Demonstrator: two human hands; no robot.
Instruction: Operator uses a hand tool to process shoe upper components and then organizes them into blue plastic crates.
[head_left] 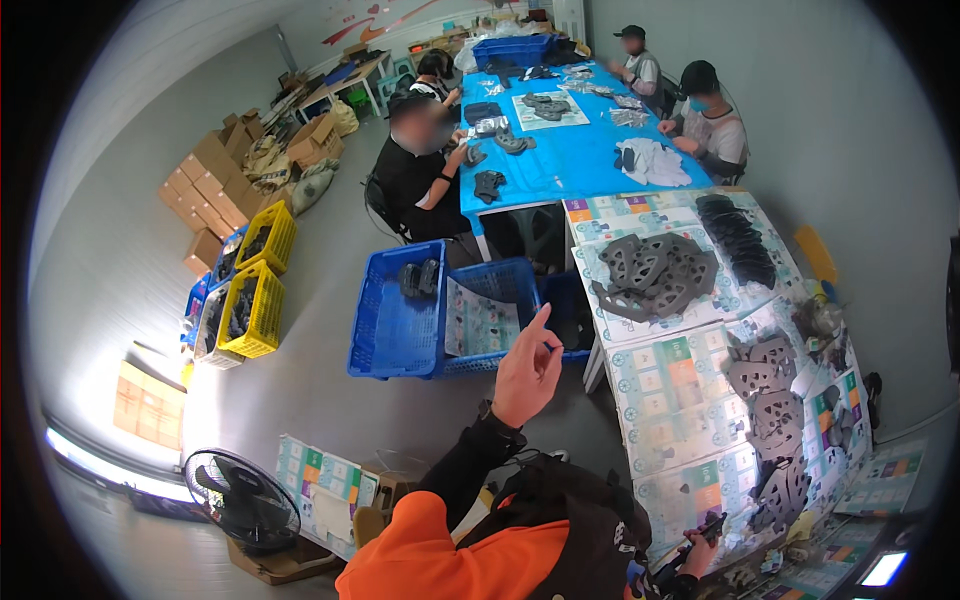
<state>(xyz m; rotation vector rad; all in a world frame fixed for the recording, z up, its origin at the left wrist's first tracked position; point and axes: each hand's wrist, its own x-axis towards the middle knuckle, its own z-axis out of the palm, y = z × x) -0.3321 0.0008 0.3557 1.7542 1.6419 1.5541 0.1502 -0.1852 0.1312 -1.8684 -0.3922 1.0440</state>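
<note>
My left hand (528,372) is raised in the middle of the view, beside the blue crates. Its index finger is stretched out, the other fingers are partly bent, and I see nothing held. At the table's near edge, low on the right, my right hand (699,556) is closed round a small black object (712,524) whose kind I cannot make out. Close to that hand, grey perforated pads (781,492) lie on the printed sheets (690,505). More grey pads (777,418) continue farther along the table.
Grey shell-like pieces (655,272) and a row of black pads (735,240) lie farther up. An open blue crate (365,335) stands left of the table. People sit round a blue table (540,185) beyond. A black fan (242,498) and yellow crates (262,330) stand left.
</note>
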